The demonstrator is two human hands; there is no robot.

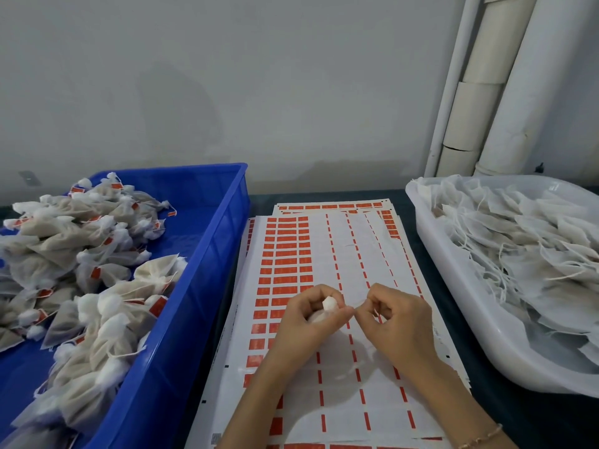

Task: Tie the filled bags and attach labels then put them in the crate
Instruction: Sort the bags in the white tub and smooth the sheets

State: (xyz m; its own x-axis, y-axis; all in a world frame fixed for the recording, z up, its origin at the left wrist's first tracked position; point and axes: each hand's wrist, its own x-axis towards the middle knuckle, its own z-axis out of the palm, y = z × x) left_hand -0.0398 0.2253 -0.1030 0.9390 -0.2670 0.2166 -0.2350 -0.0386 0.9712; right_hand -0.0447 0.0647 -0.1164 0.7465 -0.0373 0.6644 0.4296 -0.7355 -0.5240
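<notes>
At 9 o'clock, a blue crate (207,228) of beige bags (97,286) with white tops and orange-red labels (96,272). Centre: white sheets (340,254) gridded with orange-red rectangles and dashed orange-red lines. At 6 o'clock, a white bag (329,303). At 3 o'clock, a white tub (453,303) of off-white tub bags (518,241). Dark table (486,416), grey wall (227,76).

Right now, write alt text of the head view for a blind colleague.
Both hands work over the label sheets: the left hand grips a small white bag while the right hand pinches its string. A blue crate of tied, labelled bags sits left; a white tub of untied bags sits right.
</notes>
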